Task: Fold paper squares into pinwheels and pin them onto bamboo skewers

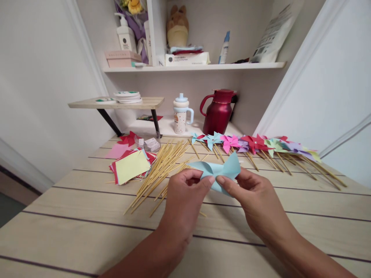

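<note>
Between my two hands, above the slatted table, is a light blue paper pinwheel point(231, 168) with some corners curled in toward its middle. My left hand point(185, 193) pinches its left side, the thumb pressed near the centre. On the other side my right hand point(255, 193) grips the paper, thumb on top and fingers behind. Both thumb tips nearly meet at the centre. Thin wooden sticks point(156, 173) lie in a loose bundle just left of and behind my left hand. What the fingers behind the paper do is hidden.
A stack of coloured paper squares point(131, 166) lies at left, with small clear packets point(152, 144) behind. Several pinwheels on sticks point(256, 144) line the table's back right. A red thermos jug point(219, 114), a sippy cup point(180, 117) and a small raised shelf point(147, 102) stand at the back.
</note>
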A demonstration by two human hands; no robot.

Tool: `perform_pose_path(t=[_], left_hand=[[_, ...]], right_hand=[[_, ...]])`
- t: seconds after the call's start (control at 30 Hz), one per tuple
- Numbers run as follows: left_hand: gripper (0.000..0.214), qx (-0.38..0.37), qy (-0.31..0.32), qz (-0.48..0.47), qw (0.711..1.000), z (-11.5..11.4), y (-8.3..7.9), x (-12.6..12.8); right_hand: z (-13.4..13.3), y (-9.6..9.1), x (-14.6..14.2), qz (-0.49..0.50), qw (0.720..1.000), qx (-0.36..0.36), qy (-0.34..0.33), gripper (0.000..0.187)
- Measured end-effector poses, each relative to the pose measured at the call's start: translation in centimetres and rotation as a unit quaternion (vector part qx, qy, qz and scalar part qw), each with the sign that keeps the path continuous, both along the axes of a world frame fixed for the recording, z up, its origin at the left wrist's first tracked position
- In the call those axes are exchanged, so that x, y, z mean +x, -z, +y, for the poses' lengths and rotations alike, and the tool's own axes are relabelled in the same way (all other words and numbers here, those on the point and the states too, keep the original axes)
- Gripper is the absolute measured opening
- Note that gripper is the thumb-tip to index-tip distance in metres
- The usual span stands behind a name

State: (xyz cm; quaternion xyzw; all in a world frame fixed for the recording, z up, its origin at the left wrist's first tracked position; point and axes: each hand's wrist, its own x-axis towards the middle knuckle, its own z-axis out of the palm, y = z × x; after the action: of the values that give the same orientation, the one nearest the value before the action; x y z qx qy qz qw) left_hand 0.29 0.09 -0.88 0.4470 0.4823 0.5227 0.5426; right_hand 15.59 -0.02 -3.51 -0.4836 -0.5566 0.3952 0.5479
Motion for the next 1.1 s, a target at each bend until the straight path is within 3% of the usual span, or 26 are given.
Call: perform_pose_path(t=[0.8,0.93,1.1], left_hand=[[0.011,0.008,0.014,0.007,1.0,-0.12,-0.11,0.01],[0.013,0.004,0.008,-0.024,1.0,-0.1,0.04,0.16],[0.011,-0.015,0.048,-0.096,0.994,-0.04,0.32,0.26]], right_hand=[[0.05,-0.22,-0.06,-0.012,1.0,0.001,0.002,0.02],[0.06,-0.05,-0.03,-0.013,1.0,0.001,0.002,0.022],[0.17,0.08,0.09,-0.016,1.0,0.005,-0.004,0.024]])
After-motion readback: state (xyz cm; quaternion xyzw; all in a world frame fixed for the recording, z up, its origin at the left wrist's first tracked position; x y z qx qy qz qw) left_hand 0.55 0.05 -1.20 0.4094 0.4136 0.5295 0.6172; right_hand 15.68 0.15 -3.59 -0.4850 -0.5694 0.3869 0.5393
